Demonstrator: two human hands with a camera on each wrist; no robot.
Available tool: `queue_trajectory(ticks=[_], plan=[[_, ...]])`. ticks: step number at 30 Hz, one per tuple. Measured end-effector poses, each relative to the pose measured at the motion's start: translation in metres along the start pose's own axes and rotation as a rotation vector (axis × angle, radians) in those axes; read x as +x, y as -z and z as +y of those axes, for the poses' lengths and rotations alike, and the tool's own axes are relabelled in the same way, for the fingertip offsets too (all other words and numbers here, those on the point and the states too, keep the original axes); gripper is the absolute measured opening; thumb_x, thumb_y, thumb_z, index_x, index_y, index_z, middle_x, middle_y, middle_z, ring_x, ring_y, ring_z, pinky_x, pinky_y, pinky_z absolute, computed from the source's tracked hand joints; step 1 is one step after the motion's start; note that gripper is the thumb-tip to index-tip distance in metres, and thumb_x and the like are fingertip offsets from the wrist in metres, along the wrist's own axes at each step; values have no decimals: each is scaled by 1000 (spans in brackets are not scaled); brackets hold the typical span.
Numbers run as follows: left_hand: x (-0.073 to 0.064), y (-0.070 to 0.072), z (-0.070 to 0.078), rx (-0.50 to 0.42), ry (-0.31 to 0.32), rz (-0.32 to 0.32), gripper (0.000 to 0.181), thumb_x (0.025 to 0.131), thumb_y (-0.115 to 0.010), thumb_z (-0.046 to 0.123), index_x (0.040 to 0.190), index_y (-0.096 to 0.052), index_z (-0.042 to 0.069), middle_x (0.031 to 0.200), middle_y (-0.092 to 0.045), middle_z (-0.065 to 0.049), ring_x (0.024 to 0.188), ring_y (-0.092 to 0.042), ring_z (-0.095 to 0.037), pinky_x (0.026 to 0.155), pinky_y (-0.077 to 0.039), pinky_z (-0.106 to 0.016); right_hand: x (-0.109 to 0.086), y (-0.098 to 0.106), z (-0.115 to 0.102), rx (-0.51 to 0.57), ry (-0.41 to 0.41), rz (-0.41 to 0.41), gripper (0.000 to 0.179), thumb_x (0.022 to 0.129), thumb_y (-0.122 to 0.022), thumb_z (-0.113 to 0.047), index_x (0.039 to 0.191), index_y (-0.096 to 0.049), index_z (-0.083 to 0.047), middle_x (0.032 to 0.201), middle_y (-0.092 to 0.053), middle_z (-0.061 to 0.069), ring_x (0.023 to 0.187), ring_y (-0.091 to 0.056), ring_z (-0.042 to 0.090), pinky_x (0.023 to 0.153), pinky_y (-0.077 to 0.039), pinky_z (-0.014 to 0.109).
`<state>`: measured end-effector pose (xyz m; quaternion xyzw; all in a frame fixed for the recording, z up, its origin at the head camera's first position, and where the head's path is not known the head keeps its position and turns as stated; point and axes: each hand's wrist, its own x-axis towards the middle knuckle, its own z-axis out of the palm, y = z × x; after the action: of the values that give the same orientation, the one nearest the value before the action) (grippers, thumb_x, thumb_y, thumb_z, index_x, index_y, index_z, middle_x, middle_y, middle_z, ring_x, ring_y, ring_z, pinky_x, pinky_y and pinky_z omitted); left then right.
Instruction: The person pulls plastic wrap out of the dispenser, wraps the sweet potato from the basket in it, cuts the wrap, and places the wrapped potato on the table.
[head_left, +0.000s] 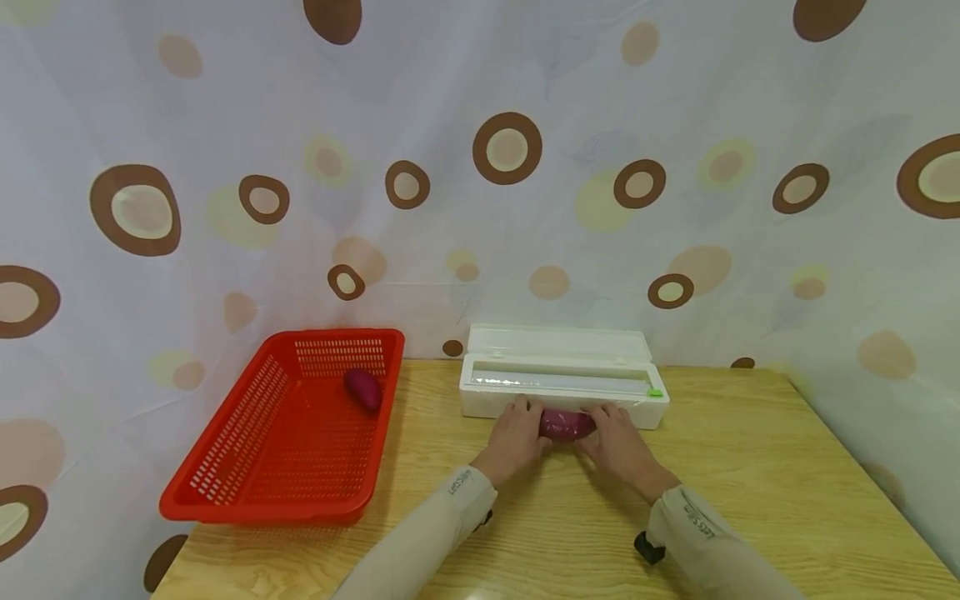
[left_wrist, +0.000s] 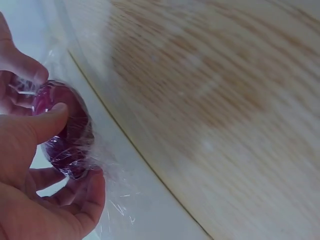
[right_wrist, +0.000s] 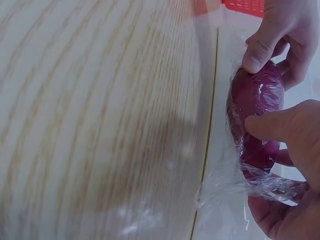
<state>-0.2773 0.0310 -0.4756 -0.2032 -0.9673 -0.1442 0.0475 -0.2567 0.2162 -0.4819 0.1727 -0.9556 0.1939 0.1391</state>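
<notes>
A purple sweet potato [head_left: 566, 425] wrapped in clear cling film [right_wrist: 235, 185] is held in front of a white film dispenser box [head_left: 555, 404]. My left hand [head_left: 516, 437] grips its left end, thumb on the near side. At the other end, my right hand [head_left: 618, 446] holds it with the thumb laid across the purple skin. Both wrist views show loose, crumpled film gathered around the ends of the sweet potato [left_wrist: 65, 125]. The dispenser's lid [head_left: 558, 342] stands raised at the back, and a green slider [head_left: 655, 392] sits at its right end.
To the left stands a red plastic basket [head_left: 300, 450] with a second purple sweet potato [head_left: 363, 389] inside. The wooden table [head_left: 750, 483] runs back to a hanging curtain [head_left: 570, 225] with brown and beige spots.
</notes>
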Motion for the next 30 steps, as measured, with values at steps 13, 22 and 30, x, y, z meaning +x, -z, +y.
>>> queue_trajectory(ticks=[13,22,30], plan=[[5,0,-4,99,-61,-18,46,89,-63,38,125,-55,10,117,-55,-5,105,-53,-19,92,-44,-31,5,-2,6,-31,39,23,46,79,-73,-2,121,-56,1,117,-54,23,108,-50,41,94,-40,52],[8,-2,-5,138,-70,-30,46,89,-63,38,125,-55,10,119,-56,-6,108,-53,-19,92,-44,-31,6,-6,7,-36,37,4,47,78,-75,-3,121,-56,0,119,-54,23,108,-50,39,93,-42,51],[9,0,-3,179,-64,-57,46,90,-63,38,126,-55,10,119,-55,-5,111,-52,-19,95,-43,-31,9,-8,8,-40,15,-31,44,80,-74,-5,120,-56,0,119,-54,23,109,-50,40,94,-41,51]])
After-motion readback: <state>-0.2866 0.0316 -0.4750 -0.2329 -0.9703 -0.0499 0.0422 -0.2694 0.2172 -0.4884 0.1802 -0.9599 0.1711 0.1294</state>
